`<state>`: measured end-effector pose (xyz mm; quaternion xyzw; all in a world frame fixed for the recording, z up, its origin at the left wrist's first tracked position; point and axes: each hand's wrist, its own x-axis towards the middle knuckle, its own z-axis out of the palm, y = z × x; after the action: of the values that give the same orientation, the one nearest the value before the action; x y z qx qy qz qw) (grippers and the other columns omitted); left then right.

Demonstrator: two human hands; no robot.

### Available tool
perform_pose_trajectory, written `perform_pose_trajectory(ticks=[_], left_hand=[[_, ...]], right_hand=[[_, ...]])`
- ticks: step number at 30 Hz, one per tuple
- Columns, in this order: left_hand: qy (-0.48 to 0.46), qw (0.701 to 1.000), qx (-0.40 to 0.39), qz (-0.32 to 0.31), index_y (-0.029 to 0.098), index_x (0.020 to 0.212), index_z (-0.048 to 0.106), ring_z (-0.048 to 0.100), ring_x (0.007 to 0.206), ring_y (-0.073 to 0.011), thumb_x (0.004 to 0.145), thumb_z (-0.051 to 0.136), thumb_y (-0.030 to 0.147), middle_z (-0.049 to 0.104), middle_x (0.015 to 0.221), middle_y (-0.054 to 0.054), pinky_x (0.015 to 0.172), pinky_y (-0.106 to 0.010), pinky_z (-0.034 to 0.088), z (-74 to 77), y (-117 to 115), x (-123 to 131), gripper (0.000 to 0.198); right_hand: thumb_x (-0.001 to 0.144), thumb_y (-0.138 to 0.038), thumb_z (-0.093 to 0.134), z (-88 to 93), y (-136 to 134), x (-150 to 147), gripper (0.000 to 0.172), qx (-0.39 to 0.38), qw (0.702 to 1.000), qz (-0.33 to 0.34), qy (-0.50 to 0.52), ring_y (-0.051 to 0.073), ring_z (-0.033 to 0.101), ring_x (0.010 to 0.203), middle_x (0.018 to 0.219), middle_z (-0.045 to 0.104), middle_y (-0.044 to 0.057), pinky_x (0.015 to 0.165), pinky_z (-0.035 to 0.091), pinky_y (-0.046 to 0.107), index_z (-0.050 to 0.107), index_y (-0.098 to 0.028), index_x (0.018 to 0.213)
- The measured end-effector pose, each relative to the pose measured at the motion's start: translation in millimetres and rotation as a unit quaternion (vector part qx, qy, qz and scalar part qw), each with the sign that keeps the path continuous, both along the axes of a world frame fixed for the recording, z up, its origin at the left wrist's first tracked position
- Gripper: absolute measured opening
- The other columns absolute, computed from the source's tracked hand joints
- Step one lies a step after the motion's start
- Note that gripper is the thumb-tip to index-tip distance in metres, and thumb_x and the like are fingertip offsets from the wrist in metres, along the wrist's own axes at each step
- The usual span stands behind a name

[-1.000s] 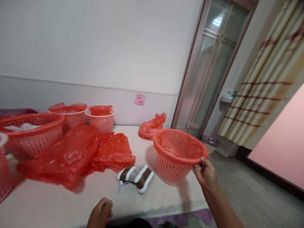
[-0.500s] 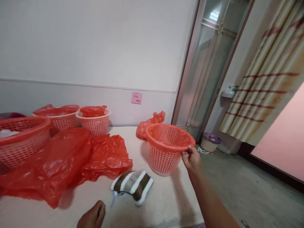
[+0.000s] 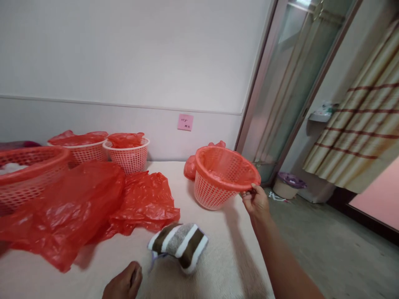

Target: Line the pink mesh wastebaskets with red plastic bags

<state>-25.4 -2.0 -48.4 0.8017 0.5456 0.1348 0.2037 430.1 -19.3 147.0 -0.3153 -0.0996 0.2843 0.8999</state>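
Observation:
At the bottom edge, my left hand (image 3: pixel 124 282) is a closed fist with nothing showing in it. A small striped cloth piece (image 3: pixel 178 246) in brown, white and grey lies just beyond it, apart from the fist. My right hand (image 3: pixel 256 201) grips the right rim of a pink plastic basket (image 3: pixel 215 194), thumb on top and fingers below. The basket leans to the left, its right side raised. A red plastic bag lines its inside and is folded over its rim. Behind it sits a bunched red bag (image 3: pixel 189 167).
Red plastic bags (image 3: pixel 81 203) spread across the left of the pale bedding (image 3: pixel 218 257). Two white-rimmed baskets (image 3: pixel 129 160) stand against the wall, with a larger basket (image 3: pixel 28 187) at far left. A bin (image 3: pixel 288 185) stands on the floor at right.
The basket has tipped, its right side lifted and its opening turned more toward me. My right hand rose with the rim. The left fist stays closed; the whole view has shifted slightly.

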Motion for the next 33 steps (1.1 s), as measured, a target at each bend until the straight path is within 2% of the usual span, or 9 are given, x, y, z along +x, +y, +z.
perform_pose_trajectory(ticks=[4,15,18,21,23,25,28,31,33], left_hand=[[0.014,1.000,0.010,-0.002,0.026,0.079,0.046,0.057,0.066,-0.0132,0.095,0.027,0.036,0.061,0.071,0.003,0.066,-0.022,0.036,1.4,-1.0,1.4,0.027],[0.009,1.000,-0.016,0.007,0.026,0.081,0.048,0.060,0.068,-0.0140,0.095,0.028,0.036,0.063,0.072,0.002,0.067,-0.024,0.037,4.8,-1.7,2.5,0.026],[0.007,1.000,-0.030,0.007,0.026,0.083,0.050,0.061,0.069,-0.0143,0.094,0.029,0.035,0.064,0.073,0.002,0.067,-0.024,0.037,6.5,-1.1,3.4,0.025],[0.006,0.999,-0.042,0.007,0.026,0.085,0.050,0.062,0.071,-0.0147,0.095,0.028,0.034,0.066,0.076,0.002,0.067,-0.025,0.036,6.1,-0.6,3.3,0.026],[0.005,0.999,-0.046,0.007,0.025,0.084,0.050,0.061,0.071,-0.0146,0.095,0.028,0.035,0.066,0.076,0.001,0.068,-0.025,0.036,5.0,-0.4,2.8,0.026],[0.003,0.999,-0.045,0.007,0.026,0.083,0.050,0.061,0.069,-0.0143,0.095,0.029,0.035,0.066,0.075,0.002,0.067,-0.025,0.037,3.8,-0.4,2.3,0.026],[0.003,0.999,-0.042,0.001,0.026,0.083,0.050,0.062,0.070,-0.0137,0.094,0.031,0.035,0.065,0.075,0.003,0.067,-0.023,0.037,2.9,-0.4,1.6,0.024],[0.006,0.999,-0.050,-0.003,0.026,0.083,0.050,0.061,0.070,-0.0137,0.095,0.030,0.037,0.064,0.074,0.003,0.068,-0.023,0.038,2.6,0.2,1.1,0.026],[0.001,0.998,-0.061,-0.006,0.026,0.083,0.050,0.061,0.070,-0.0137,0.095,0.028,0.038,0.064,0.074,0.003,0.068,-0.023,0.039,1.6,1.3,0.6,0.027]], right_hand=[[0.061,-0.012,0.065,-9.9,8.2,-3.5,0.018,-0.028,1.000,0.008,0.000,0.006,0.054,0.041,0.048,0.057,-0.009,0.047,0.052,0.016,0.048,-0.020,0.064],[0.068,-0.013,0.064,2.1,54.1,-0.7,0.018,-0.052,0.998,-0.001,-0.044,0.007,0.051,0.040,0.046,0.054,-0.008,0.043,0.049,0.016,0.047,-0.020,0.063],[0.067,-0.017,0.066,2.5,50.5,7.8,0.019,-0.067,0.996,0.012,-0.064,0.007,0.052,0.042,0.047,0.054,-0.008,0.046,0.050,0.017,0.047,-0.020,0.062],[0.063,-0.028,0.072,-5.5,32.3,13.4,0.023,-0.095,0.989,0.039,-0.106,0.008,0.056,0.046,0.051,0.055,-0.007,0.051,0.053,0.020,0.051,-0.019,0.065],[0.062,-0.041,0.074,-23.5,16.0,10.0,0.029,-0.126,0.980,0.053,-0.146,0.011,0.059,0.050,0.057,0.060,-0.004,0.052,0.054,0.023,0.056,-0.019,0.070],[0.061,-0.053,0.073,-53.5,1.9,-1.8,0.039,-0.174,0.963,0.052,-0.198,0.014,0.060,0.052,0.062,0.063,-0.001,0.048,0.052,0.026,0.062,-0.018,0.076],[0.056,-0.042,0.079,-109.9,-5.6,-30.8,0.035,-0.267,0.914,0.020,-0.306,0.016,0.058,0.053,0.064,0.063,0.001,0.043,0.046,0.026,0.067,-0.018,0.078],[0.059,-0.034,0.078,-155.3,5.7,-55.5,0.041,-0.309,0.853,-0.004,-0.421,0.020,0.060,0.070,0.090,0.065,0.004,0.067,0.055,0.039,0.072,-0.023,0.097],[0.064,-0.029,0.073,-172.9,18.9,-61.8,0.044,-0.320,0.814,-0.015,-0.484,0.024,0.059,0.086,0.107,0.062,0.006,0.084,0.052,0.046,0.069,-0.027,0.108]])
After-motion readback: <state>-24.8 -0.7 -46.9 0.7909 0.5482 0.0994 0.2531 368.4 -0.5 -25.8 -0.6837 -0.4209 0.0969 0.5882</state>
